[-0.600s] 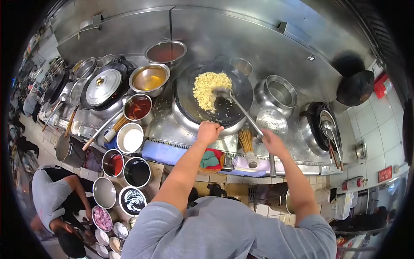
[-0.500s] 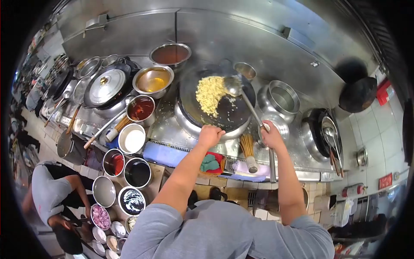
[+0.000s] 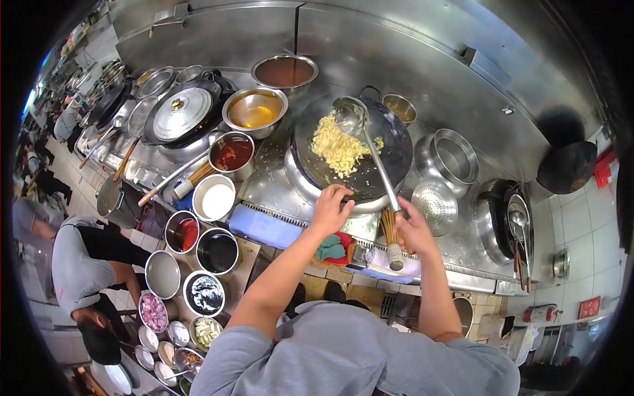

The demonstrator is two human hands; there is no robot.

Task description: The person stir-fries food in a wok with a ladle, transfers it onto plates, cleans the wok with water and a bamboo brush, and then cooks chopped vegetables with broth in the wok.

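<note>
My left hand (image 3: 331, 211) is at the near rim of the black wok (image 3: 389, 142), its fingers curled over the edge and the thumb a little apart; the part it grips is mostly covered. In my right hand (image 3: 413, 231) is the handle of a long metal ladle (image 3: 380, 158), closed in the fingers. The ladle's bowl is over the far side of the wok, above and beside yellow crumbly food (image 3: 337, 146). A bamboo brush (image 3: 392, 241) lies just left of my right hand.
Left of the wok are a bowl of yellow liquid (image 3: 255, 113), a pot of red sauce (image 3: 232, 153) and several ingredient containers. A perforated strainer (image 3: 434, 208) and nested pots (image 3: 456, 158) are on the right. Another person (image 3: 82, 270) bends at lower left.
The ladle's bowl has risen toward the wok's far side, and my right hand has come lower and closer in. My left thumb has spread from the fingers. The view has shifted, moving the scene rightward.
</note>
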